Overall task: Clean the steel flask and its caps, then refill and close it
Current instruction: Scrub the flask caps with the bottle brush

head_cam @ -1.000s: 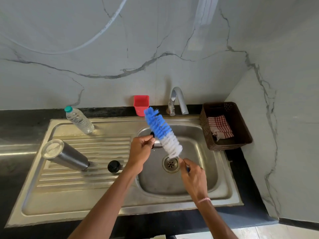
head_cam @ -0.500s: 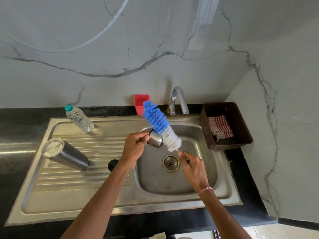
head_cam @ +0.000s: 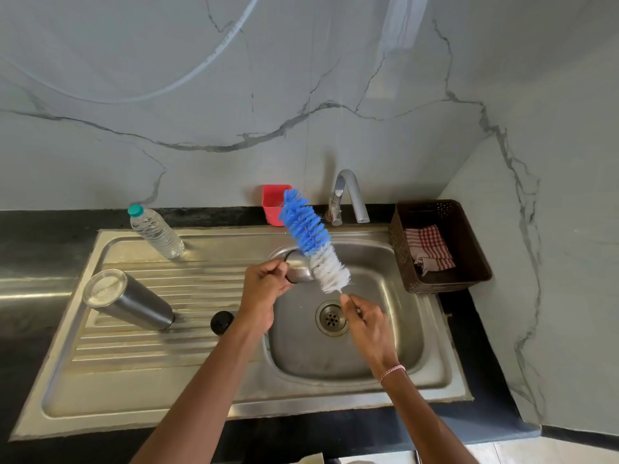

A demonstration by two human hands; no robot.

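My left hand [head_cam: 264, 289] grips a rounded steel cap [head_cam: 299, 269] over the sink basin [head_cam: 395, 329]. My right hand [head_cam: 366, 321] holds the thin handle of a bottle brush [head_cam: 313, 239] with blue and white bristles, tilted up to the left, its white part touching the cap. The steel flask [head_cam: 129, 301] stands upside down on the draining board [head_cam: 150, 356], its base toward me. A small black cap [head_cam: 221, 322] rests on the board beside my left forearm.
A plastic water bottle [head_cam: 155, 232] with a teal lid stands at the back of the board. A red cup [head_cam: 273, 202] and the tap [head_cam: 348, 195] are behind the basin. A brown basket [head_cam: 469, 249] with a checked cloth [head_cam: 428, 249] sits right of the sink.
The brush has moved up and back against the cap, and the cap's steel side has turned more into view in my left hand. Both hands have risen slightly.
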